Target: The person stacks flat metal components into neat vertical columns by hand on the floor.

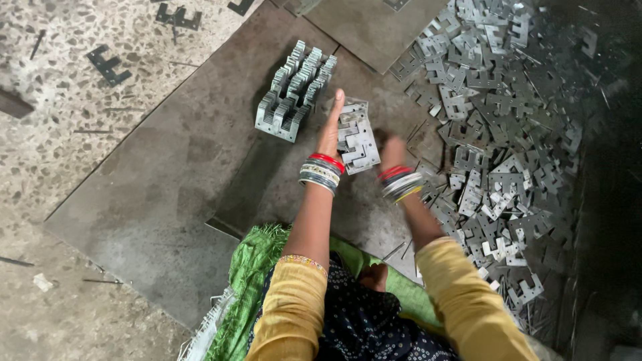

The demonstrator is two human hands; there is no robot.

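My left hand point(330, 127) is stretched flat, its fingers straight, pressed against the left side of a small bunch of flat E-shaped metal plates point(356, 137) lying on a dark metal sheet point(174, 180). My right hand point(392, 152) is closed against the right side of the same bunch, so the plates sit between both hands. Just beyond my left fingertips stands a neat stack of the same plates on edge point(294, 90). Both wrists carry several coloured bangles.
A large loose heap of E-shaped plates point(495, 107) spreads to the right. A few dark plates point(107, 65) lie on the speckled floor at upper left. Another metal sheet point(368, 27) lies at the top. Green cloth point(254, 281) covers my lap.
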